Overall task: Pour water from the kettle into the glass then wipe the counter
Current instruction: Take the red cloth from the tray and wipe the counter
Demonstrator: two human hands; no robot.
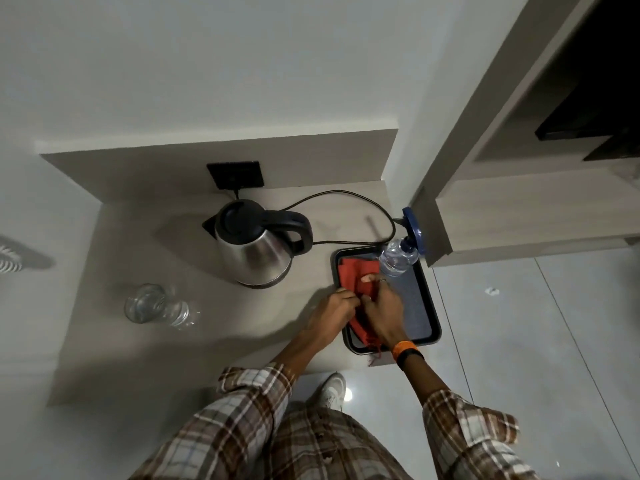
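Observation:
A steel kettle [254, 245] with a black lid and handle stands upright at the back of the counter [194, 358]. A clear glass [156, 304] stands to its front left, apart from it. A red cloth [353, 280] lies on a dark tray [427, 306] at the counter's right edge. My left hand [330, 315] and my right hand [384, 311] both grip the cloth at its near part, fingers closed on the fabric. The cloth's lower end is partly hidden under my right hand.
A clear plastic bottle [398, 259] stands on the tray's far corner, beside a blue round object [414, 226]. The kettle's black cord [346, 195] loops from the wall socket [235, 174] across the back of the counter. Tiled floor lies to the right.

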